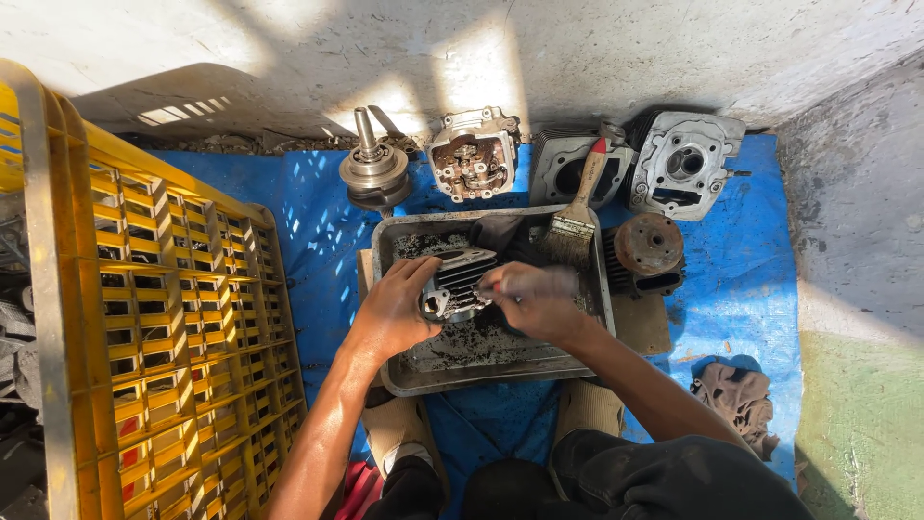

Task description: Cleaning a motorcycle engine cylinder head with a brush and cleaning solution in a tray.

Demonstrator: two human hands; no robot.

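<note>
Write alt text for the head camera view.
Seen from above, a person's left hand holds a finned engine cylinder over a grimy metal tray while the right hand works on it. Paintbrush, engine parts, blue tarp and yellow crate surround them.

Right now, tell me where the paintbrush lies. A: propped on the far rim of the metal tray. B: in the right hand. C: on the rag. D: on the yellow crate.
A: the paintbrush leans over the far rim of the metal tray, bristles toward the tray, in neither hand.

Grimy finned engine cylinder point(458, 282), tilted above metal tray point(500, 371)
</note>
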